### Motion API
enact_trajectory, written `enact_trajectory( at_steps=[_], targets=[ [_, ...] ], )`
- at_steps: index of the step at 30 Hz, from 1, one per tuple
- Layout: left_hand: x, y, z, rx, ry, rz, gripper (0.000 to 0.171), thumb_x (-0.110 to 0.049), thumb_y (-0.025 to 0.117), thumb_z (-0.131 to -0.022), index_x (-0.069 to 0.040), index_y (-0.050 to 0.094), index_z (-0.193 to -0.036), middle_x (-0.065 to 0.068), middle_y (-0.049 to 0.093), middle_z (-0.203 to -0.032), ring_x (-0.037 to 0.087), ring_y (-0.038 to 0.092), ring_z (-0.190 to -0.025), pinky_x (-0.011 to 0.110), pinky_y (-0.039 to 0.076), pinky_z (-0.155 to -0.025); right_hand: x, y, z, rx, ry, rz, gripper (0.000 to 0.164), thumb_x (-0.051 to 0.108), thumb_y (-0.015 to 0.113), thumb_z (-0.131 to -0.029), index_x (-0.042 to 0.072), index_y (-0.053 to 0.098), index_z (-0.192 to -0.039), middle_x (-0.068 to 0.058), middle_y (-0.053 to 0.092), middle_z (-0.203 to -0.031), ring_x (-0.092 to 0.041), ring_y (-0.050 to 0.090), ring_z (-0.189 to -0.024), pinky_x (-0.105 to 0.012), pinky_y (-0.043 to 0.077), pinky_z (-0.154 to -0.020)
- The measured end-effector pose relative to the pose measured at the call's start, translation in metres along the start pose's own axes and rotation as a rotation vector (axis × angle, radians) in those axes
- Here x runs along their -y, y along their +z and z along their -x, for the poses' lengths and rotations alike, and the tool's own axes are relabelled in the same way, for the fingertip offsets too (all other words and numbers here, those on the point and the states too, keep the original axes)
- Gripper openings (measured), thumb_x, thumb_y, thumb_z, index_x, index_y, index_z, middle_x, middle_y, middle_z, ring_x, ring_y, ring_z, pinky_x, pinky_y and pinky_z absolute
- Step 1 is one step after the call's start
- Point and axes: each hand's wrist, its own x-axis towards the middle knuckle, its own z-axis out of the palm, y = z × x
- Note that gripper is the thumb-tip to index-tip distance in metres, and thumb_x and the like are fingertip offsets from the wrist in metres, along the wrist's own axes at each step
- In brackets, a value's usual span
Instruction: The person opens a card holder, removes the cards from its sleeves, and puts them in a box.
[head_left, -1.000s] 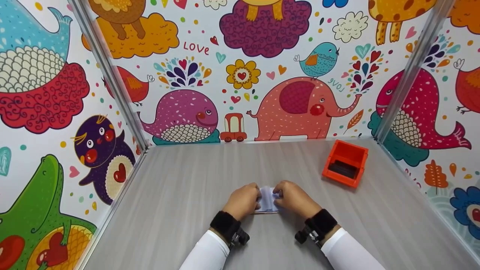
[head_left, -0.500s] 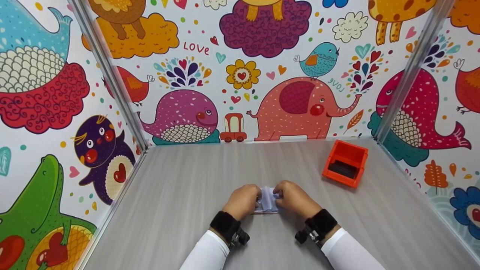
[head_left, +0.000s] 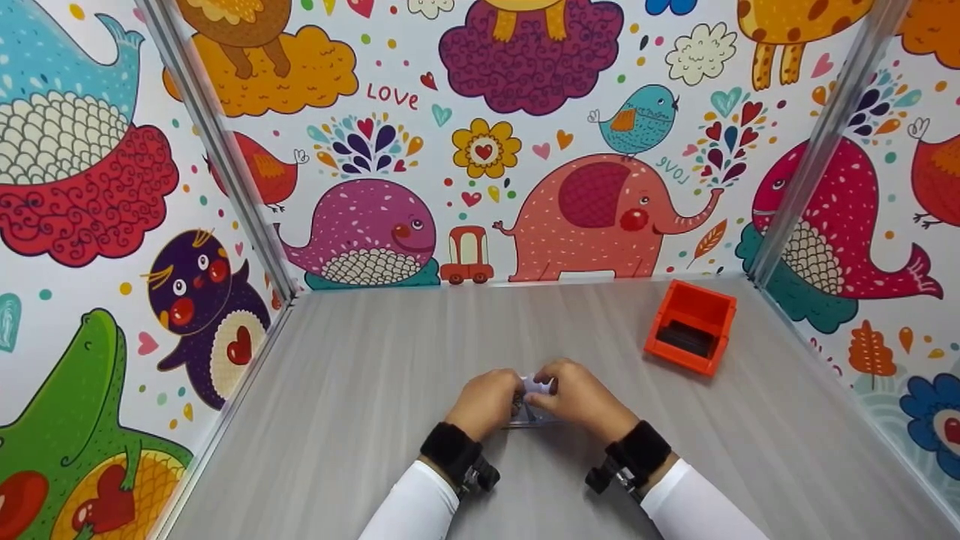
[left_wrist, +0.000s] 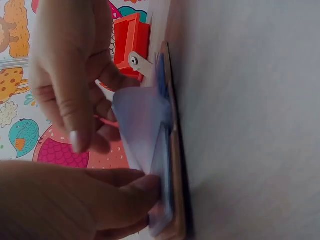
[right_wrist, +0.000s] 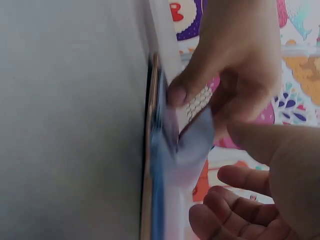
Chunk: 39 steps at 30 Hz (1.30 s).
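A small card holder [head_left: 536, 415] with clear plastic leaves and a thin brown cover lies open on the table, partly hidden by both hands. My left hand [head_left: 486, 401] pinches its left side, thumb on the leaves. One translucent leaf [left_wrist: 142, 117] stands raised and bent in the left wrist view. A pale strap with a snap button [left_wrist: 140, 63] sticks out at the holder's far end. Over the right side is my right hand [head_left: 583, 391], its thumb and fingers apart around the raised leaf. In the right wrist view these fingers [right_wrist: 240, 215] hold nothing.
An orange-red bin [head_left: 690, 326] with dark flat items inside stands on the table at the back right. Printed cartoon panels [head_left: 480, 210] wall in the grey table [head_left: 360, 360] at the back and sides.
My right hand has shifted slightly left, and its thumb and fingers have spread apart at the leaf. The leaf between the hands has changed its bend. My left hand stays almost still.
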Motion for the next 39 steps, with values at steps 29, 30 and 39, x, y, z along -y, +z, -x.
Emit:
enact_trajectory(
  at_steps=[29, 30, 39],
  targets=[
    [0.001, 0.001, -0.002, 0.022, -0.055, 0.04, 0.014, 0.0, 0.089, -0.082, -0.01, 0.08, -0.086, -0.001, 0.071, -0.086, 0.014, 0.06, -0.072, 0.033, 0.056, -0.07, -0.004, -0.003, -0.002, -0.071, 0.223, 0.071, 0.057, -0.01, 0.074, -0.082, -0.005, 0.071, -0.138, -0.002, 0.066, -0.078, -0.014, 0.057, -0.071, -0.037, 0.053, -0.069],
    [0.0, 0.001, -0.002, 0.021, -0.054, 0.041, 0.014, 0.0, 0.089, -0.082, -0.01, 0.08, -0.086, -0.001, 0.07, -0.086, 0.013, 0.06, -0.072, 0.033, 0.056, -0.069, -0.006, -0.004, -0.002, -0.068, 0.234, 0.058, 0.061, -0.011, 0.073, -0.082, -0.004, 0.069, -0.142, 0.0, 0.064, -0.076, -0.013, 0.056, -0.07, -0.035, 0.051, -0.068],
    [0.0, 0.0, -0.001, 0.038, -0.074, 0.088, 0.016, -0.004, 0.093, -0.083, -0.01, 0.078, -0.085, -0.003, 0.067, -0.083, 0.011, 0.055, -0.072, 0.031, 0.054, -0.07, -0.019, -0.014, 0.0, -0.001, 0.297, -0.019, 0.07, -0.01, 0.075, -0.079, 0.0, 0.066, -0.148, -0.002, 0.065, -0.079, -0.014, 0.057, -0.071, -0.032, 0.048, -0.067]
  ],
)
